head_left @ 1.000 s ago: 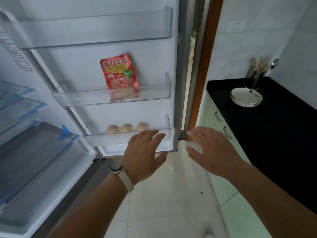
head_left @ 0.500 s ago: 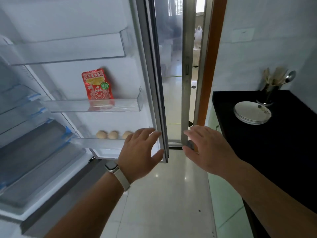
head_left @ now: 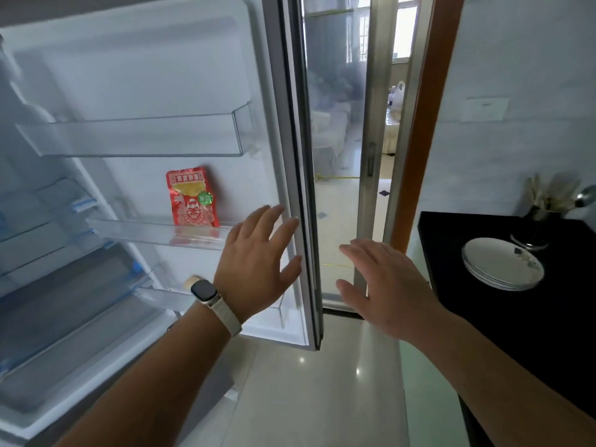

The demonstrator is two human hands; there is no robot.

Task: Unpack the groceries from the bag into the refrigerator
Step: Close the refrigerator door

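Both my left hand [head_left: 258, 262] and right hand [head_left: 383, 285] are spread and empty, so I'd pinch the light, crinkly, slippery red pouch [head_left: 192, 198], just beyond my left fingertips, by its top seam.

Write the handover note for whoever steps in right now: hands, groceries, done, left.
Left hand: open, empty, fingertips at the inner edge of the fridge door.
Right hand: open, empty, in the air beside the door's outer edge, apparently not touching it.
Red snack packet: upright in the middle door bin.
One egg shows in the lower door bin; the left wrist hides the rest.
Done: those items stowed.
Left: door open; no bag visible nearby, so remaining groceries unknown.
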